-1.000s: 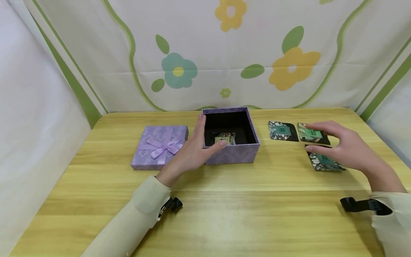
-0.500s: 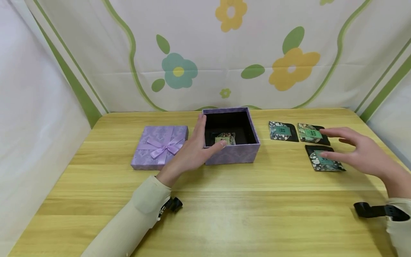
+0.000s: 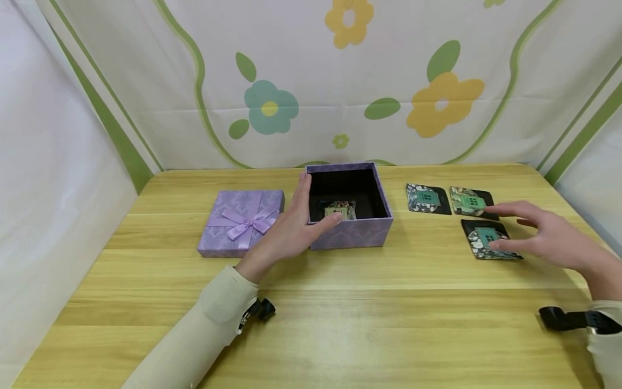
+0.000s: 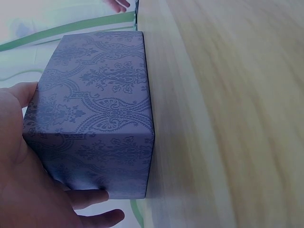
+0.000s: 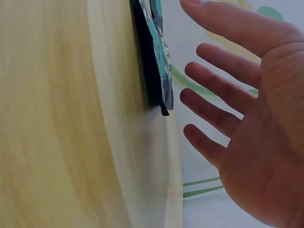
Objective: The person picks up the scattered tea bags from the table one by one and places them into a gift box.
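Note:
In the head view an open purple patterned gift box [image 3: 352, 235] stands on the table, dark inside, with a small patterned packet [image 3: 341, 210] in it. My left hand [image 3: 296, 224] holds its near left corner, thumb at the front rim and fingers along the left wall; the left wrist view shows this hand beside the box [image 4: 95, 90]. My right hand [image 3: 549, 232] hovers, fingers spread and nothing held, at a packet with a green label [image 3: 486, 240]. Two similar flat packets lie beyond it, a lighter green one [image 3: 468, 201] and a dark floral one [image 3: 425, 199].
The purple box lid [image 3: 243, 221] with its ribbon bow lies left of the box, by my left forearm. Behind the wooden table [image 3: 340, 324] hangs a white cloth [image 3: 311, 65] with printed flowers; more cloth closes off both sides.
My right hand has drawn back to the right and slightly down from over the packets. The left hand, the box and the packets have stayed nearly in place.

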The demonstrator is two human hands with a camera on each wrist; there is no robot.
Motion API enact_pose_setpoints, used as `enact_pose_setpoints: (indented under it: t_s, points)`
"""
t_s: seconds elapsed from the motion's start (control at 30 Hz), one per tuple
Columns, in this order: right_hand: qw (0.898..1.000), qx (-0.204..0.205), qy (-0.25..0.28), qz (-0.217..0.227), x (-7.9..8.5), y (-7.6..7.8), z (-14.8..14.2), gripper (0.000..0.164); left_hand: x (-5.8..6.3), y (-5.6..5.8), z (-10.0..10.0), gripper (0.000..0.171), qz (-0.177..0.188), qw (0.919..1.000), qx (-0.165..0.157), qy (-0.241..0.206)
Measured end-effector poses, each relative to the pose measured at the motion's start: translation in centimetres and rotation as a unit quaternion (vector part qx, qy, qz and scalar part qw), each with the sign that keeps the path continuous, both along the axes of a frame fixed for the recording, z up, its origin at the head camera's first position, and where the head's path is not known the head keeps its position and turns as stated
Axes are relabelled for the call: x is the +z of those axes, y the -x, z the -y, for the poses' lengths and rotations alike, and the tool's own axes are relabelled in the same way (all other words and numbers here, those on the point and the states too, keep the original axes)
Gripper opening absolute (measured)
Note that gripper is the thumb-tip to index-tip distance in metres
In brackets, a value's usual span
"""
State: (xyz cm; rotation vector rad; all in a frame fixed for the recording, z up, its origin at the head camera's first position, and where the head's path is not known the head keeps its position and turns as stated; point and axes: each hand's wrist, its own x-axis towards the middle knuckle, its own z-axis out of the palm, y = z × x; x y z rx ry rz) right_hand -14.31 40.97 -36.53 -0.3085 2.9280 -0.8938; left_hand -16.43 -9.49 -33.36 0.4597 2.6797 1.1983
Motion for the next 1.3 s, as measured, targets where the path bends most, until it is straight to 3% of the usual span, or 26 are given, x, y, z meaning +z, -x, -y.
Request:
enact_pose_setpoints:
  t_s: [0.27,0.57,0.93,1.3]
  points:
    - [0.999,0.007,-0.023,0.037,-0.11,0.14,0.4,0.078,0.02,-0.04,0.09,0.112,-0.002,1.0,-0.003,-0.004]
    - [0.998,0.012,-0.05,0.032,-0.42,0.23,0.42,0.08,0.02,-0.04,0.1,0.112,-0.002,1.0,-0.002,-0.001]
    - [0.997,0.055,-0.017,0.054,-0.09,0.37,0.51,0.089,-0.15,0.08,0.13,0.113,-0.002,1.0,0.001,0.002]
    - [0.998,0.059,-0.021,0.033,-0.35,0.29,0.6,0.085,-0.06,0.01,0.11,0.112,0.002,1.0,-0.001,-0.004]
